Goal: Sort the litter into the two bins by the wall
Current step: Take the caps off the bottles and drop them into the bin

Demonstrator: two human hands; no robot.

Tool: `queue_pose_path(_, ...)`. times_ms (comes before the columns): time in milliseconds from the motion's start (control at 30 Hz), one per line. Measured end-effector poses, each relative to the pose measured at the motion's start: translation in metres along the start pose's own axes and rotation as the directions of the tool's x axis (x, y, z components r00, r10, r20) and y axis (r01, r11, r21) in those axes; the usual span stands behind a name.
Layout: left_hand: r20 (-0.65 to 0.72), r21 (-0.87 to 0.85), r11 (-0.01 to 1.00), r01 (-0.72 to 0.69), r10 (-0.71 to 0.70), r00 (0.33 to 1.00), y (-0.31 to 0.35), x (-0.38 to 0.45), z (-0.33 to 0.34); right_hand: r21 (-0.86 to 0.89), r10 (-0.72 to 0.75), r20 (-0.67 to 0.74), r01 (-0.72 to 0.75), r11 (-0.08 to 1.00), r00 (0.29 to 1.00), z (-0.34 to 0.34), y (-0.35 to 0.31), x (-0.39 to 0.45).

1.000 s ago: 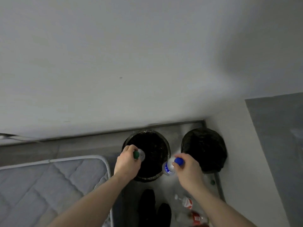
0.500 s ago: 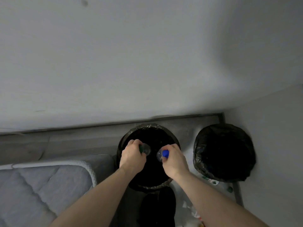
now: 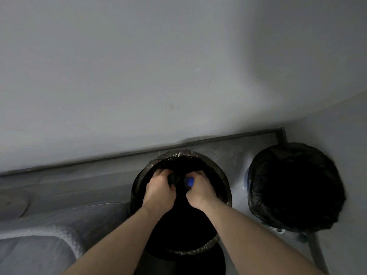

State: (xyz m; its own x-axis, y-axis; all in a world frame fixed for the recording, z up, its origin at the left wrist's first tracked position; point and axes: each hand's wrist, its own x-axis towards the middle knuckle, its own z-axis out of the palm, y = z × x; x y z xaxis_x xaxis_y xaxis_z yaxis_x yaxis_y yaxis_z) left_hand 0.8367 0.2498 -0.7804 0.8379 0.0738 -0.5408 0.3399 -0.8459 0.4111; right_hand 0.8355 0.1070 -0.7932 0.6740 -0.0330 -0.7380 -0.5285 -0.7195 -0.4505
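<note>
While both hands hang over the left black-lined round bin [image 3: 222, 173], the left hand [image 3: 159, 192] grips a green-capped clear plastic bottle [image 3: 171, 178] and the right hand [image 3: 199, 192] a blue-capped clear plastic bottle [image 3: 189, 182]; release them low and centred, clear of the rim.

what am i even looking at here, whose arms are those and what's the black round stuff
This is one picture from a camera worn on a person's head, looking forward and down, so the two bare arms are that person's own. No machine is involved. The black round things are two bins lined with black bags, standing on the floor by the wall: the left bin and the right bin. Both hands are over the left bin's opening. The left hand grips a bottle with a green cap; the right hand grips a bottle with a blue cap. The bottles' bodies are barely visible. At lower left is a quilted mattress.
</note>
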Motion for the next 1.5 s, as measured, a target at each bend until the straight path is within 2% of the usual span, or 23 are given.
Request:
queue_pose_path(267, 0.054, -0.029, 0.997, -0.071, 0.073, 0.996, -0.007, 0.003, 0.002, 0.073, 0.011, 0.031, -0.013, 0.997, 0.999, 0.007, 0.005, 0.008)
queue_pose_path(467, 0.081, -0.030, 0.996, -0.080, 0.082, 0.993, 0.005, -0.019, -0.025, 0.086, -0.003, 0.005, 0.003, 0.996, 1.000, -0.013, -0.001, -0.032)
queue_pose_path(700, 0.160, 0.011, 0.999, -0.047, 0.045, 0.986, 0.051, -0.100, -0.100, 0.055, 0.010, -0.013, -0.009, 0.998, 1.000, -0.068, -0.023, -0.164)
queue_pose_path(933, 0.295, 0.184, 0.958, -0.220, 0.160, 0.942, 0.120, -0.235, -0.211, -0.045, 0.067, -0.066, -0.070, 0.997, 0.996, -0.157, -0.043, -0.351)
queue_pose_path(1067, 0.338, 0.334, 0.878, -0.343, 0.228, 0.913, 0.159, -0.318, -0.256, -0.203, 0.136, -0.113, -0.157, 0.967, 0.984, -0.192, -0.035, -0.460)
queue_pose_path(1233, 0.461, 0.472, 0.710, -0.523, 0.307, 0.832, 0.191, -0.404, -0.268, -0.254, 0.251, -0.146, -0.281, 0.925, 0.957, -0.194, -0.002, -0.568)
queue_pose_path(1367, 0.548, 0.480, 0.591, -0.648, 0.375, 0.748, 0.216, -0.457, -0.266, -0.109, 0.363, -0.190, -0.388, 0.915, 0.912, -0.174, 0.030, -0.627)
queue_pose_path(1500, 0.606, 0.492, 0.478, -0.728, 0.412, 0.680, 0.233, -0.500, -0.253, 0.058, 0.425, -0.254, -0.425, 0.903, 0.869, -0.161, 0.062, -0.677)
